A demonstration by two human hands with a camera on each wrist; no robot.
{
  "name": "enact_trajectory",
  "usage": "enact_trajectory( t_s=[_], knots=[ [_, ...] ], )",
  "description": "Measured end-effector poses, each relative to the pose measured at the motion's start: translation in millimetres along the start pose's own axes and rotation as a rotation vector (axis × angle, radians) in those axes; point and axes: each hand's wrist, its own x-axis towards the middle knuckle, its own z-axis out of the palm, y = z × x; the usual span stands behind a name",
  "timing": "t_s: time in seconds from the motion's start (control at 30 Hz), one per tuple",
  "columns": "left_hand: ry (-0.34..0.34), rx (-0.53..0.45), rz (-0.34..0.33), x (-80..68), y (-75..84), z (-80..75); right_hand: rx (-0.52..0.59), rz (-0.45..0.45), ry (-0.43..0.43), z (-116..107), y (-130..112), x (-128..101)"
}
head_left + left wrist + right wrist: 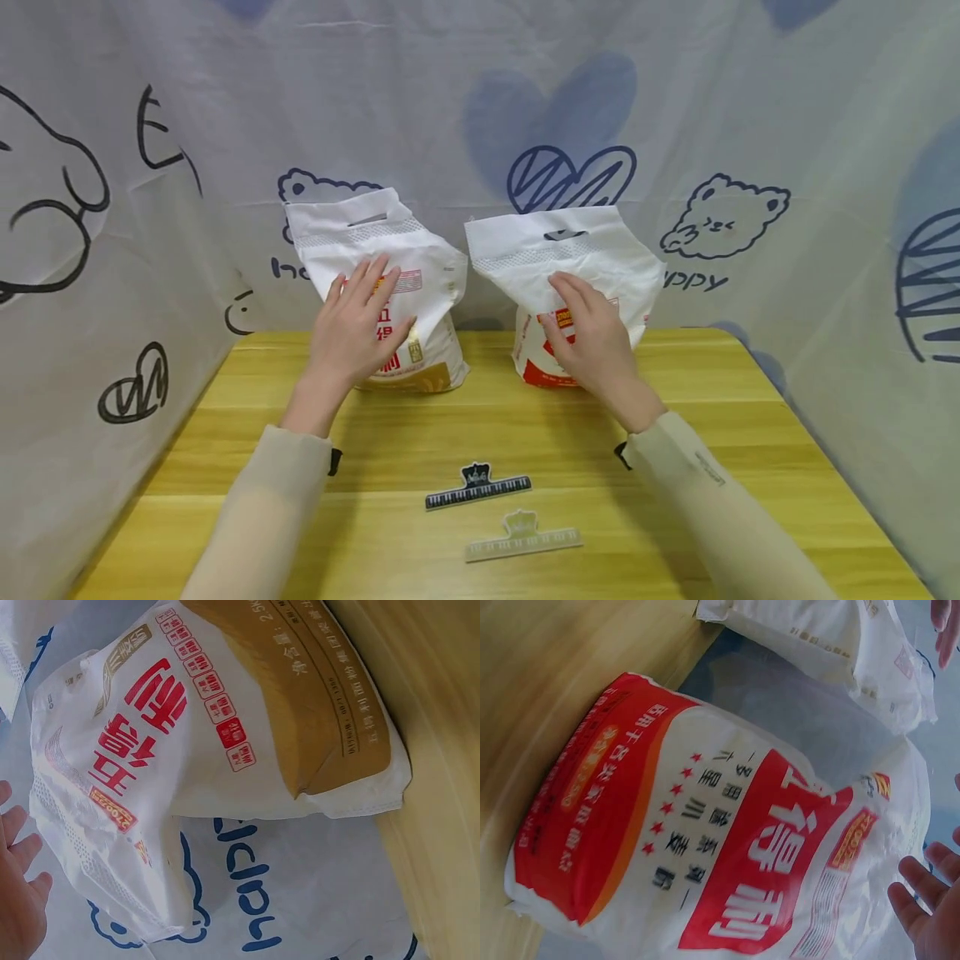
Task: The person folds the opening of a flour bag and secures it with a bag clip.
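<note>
My left hand point(352, 329) lies flat, fingers straight, on the gold-bottomed bag point(390, 283) at 11 o'clock on the surface point(675, 467) — no grip. My right hand point(588, 333), fingers loosely spread, presses the red-bottomed bag point(577, 250) at 1 o'clock. Two clips — black clip point(477, 488), clear clip point(522, 537) — lie at 6 o'clock.

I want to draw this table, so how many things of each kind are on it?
White flour bags with handle holes: 2, one with a gold base, one with a red base.
Crown-topped piano-key plastic clips: 2, one black, one pale clear.
Total: 4
</note>
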Motion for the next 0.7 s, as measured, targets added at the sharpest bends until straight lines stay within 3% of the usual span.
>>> enact_trajectory(
  t_s=[0.47,0.7],
  knots=[
    [-0.070,0.049,0.108,36.7,-1.7,4.0,0.015,-0.127,-0.059,35,-19,37],
    [-0.086,0.097,0.151,54.3,-2.6,5.6,0.046,-0.118,-0.134,47,-34,58]
  ],
)
